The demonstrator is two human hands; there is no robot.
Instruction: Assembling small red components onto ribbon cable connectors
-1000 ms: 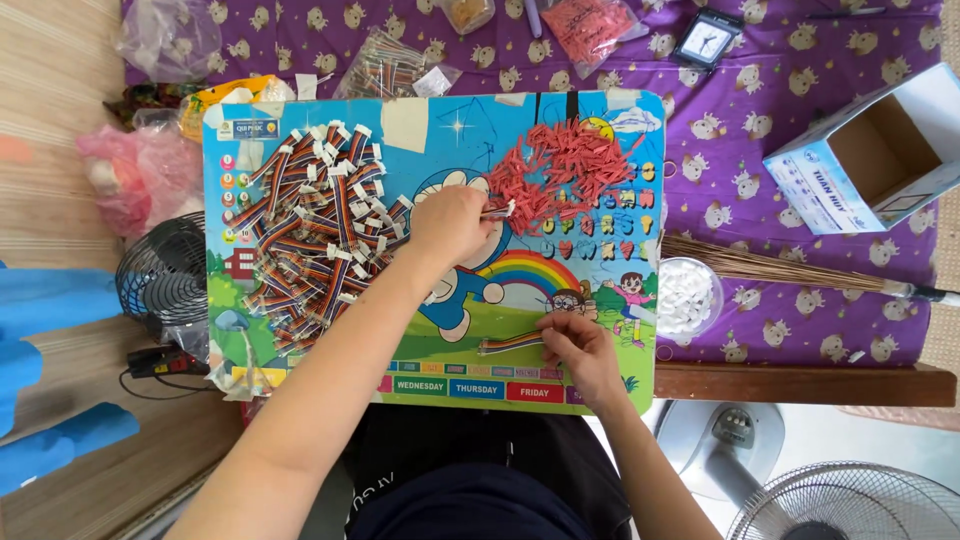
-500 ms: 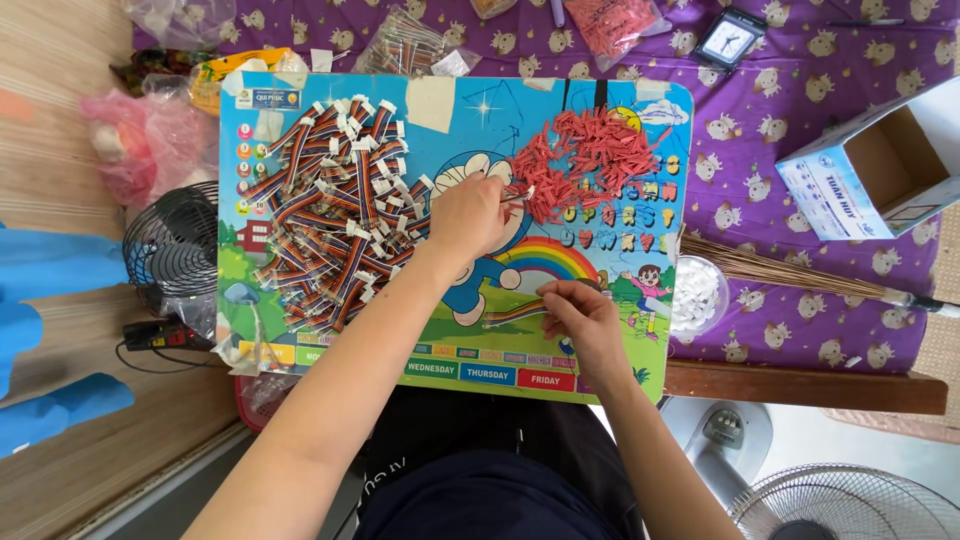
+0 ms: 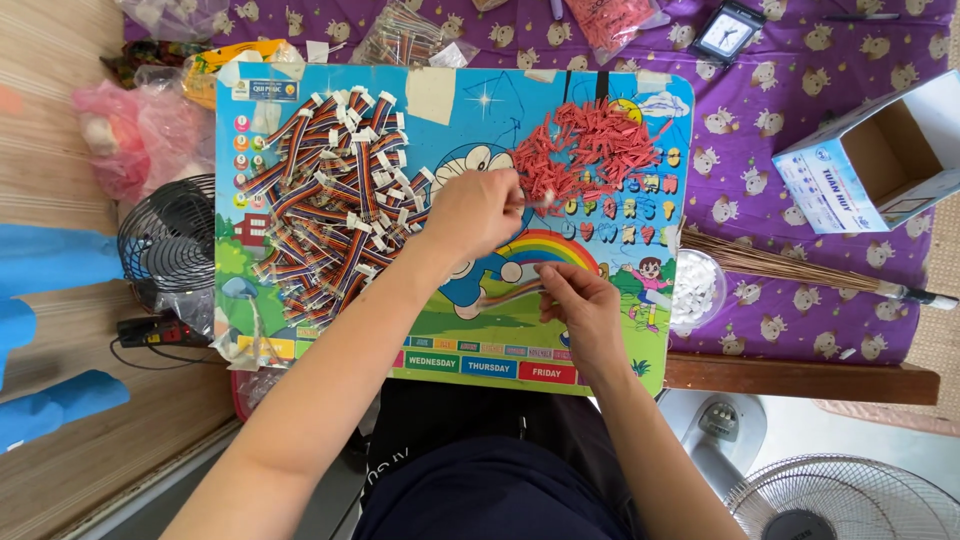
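A colourful cartoon board (image 3: 440,330) lies across my lap. On its left part sits a heap of striped ribbon cables with white connectors (image 3: 330,205). A pile of small red pieces (image 3: 590,150) covers its upper right. My left hand (image 3: 475,215) reaches to the edge of the red pile with fingers pinched on a small piece. My right hand (image 3: 580,305) rests lower on the board and pinches one end of a striped ribbon cable (image 3: 510,295).
A small black fan (image 3: 170,240) and pink plastic bags (image 3: 140,135) sit left of the board. On the purple cloth are an open cardboard box (image 3: 875,165), a broom of thin sticks (image 3: 800,265), a clear tub of white parts (image 3: 695,290) and a small clock (image 3: 730,30). A white floor fan (image 3: 830,505) stands at lower right.
The view has shifted slightly, so the board sits a little more to the right. My left hand stays at the edge of the red pile, and my right hand keeps hold of the cable.
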